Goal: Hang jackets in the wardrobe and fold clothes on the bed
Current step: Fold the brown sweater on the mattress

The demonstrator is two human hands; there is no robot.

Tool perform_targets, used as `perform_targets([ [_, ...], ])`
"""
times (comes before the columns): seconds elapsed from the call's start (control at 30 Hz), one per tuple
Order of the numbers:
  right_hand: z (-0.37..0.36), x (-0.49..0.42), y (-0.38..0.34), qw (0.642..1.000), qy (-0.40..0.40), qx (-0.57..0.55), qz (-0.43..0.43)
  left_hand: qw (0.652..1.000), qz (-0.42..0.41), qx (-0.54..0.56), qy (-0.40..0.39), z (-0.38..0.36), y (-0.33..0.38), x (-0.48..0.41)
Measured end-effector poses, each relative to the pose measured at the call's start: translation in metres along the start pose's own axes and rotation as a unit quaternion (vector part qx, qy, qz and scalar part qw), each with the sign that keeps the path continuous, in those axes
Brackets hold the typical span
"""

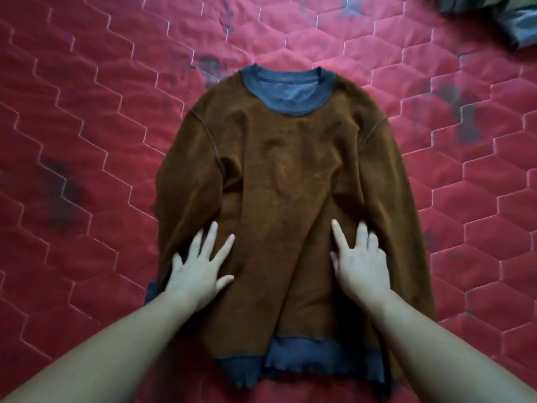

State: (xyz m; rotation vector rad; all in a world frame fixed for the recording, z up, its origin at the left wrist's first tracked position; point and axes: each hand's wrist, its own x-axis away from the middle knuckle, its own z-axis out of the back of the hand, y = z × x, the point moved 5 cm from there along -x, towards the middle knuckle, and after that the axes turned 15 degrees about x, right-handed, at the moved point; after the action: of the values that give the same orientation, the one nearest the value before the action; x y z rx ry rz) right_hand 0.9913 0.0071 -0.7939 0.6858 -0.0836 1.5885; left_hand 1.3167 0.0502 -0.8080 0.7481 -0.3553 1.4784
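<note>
On the red quilted bedcover (87, 112) right in front of you, the brown sweater (279, 158) lies flat with its front up. Its blue-grey collar (290, 91) points away from you and its blue-grey hem (305, 356) lies nearest you, between your forearms. Both sleeves run down along the sides of the body, and a diagonal crease crosses the lower front between your hands. Your left hand (200, 274) rests palm down on the lower left part of the sweater, with its fingers (210, 237) straight and spread wide and nothing pinched. Your right hand (360, 269) lies palm down on the lower right part, level with the other hand. Its fingers (338, 235) reach forward, slightly parted, and press the cloth rather than gripping it. The outer fingers of that hand are blurred, so you cannot tell exactly how they lie. A strip of blue-grey cloth shows at the sweater's edge just beside your left wrist. Well apart, in the far right corner of the bed, lies a crumpled grey-green garment (505, 18).
</note>
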Motion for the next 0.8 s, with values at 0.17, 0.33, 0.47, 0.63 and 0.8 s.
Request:
perform_targets([
  [0.17,-0.014,-0.001,0.027,0.999,-0.008,0.036,-0.013,0.997,0.069,0.039,-0.016,0.017,-0.034,-0.003],
  [0.33,0.0,0.009,0.051,0.988,-0.044,-0.066,-0.136,0.932,0.155,0.307,0.116,0.019,-0.041,0.017],
  [0.47,-0.014,0.028,0.065,0.937,-0.133,-0.244,-0.213,0.828,0.18,0.499,0.181,0.002,-0.036,0.046],
  [0.63,-0.058,0.072,0.062,0.858,-0.247,-0.401,-0.204,0.694,0.234,0.671,0.114,-0.036,-0.031,0.075],
  [0.8,-0.09,0.101,0.073,0.84,-0.257,-0.442,-0.181,0.787,0.179,0.591,0.008,-0.062,-0.042,0.096],
])
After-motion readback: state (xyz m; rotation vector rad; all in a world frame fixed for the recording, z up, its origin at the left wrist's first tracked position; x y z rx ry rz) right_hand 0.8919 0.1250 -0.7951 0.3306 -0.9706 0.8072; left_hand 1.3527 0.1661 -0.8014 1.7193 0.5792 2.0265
